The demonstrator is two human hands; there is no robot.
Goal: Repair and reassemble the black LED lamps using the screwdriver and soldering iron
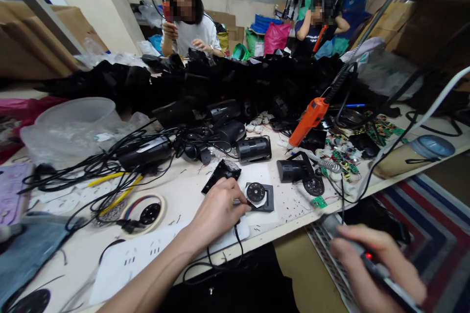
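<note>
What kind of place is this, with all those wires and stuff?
It's probably a small electronics workshop. A little green circuit board and black cables lie on the table, and the right hand holds a grey tool with a red light.

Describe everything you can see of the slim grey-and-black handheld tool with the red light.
The slim grey-and-black handheld tool is long, narrow and plastic-looking, with a small red light glowing on its body. The person's bare right hand grips it, fingers around the casing. It slants, its grey front end pointing toward the front edge of the white-topped bench. Blur hides that end's exact shape and whether it touches anything.
</note>
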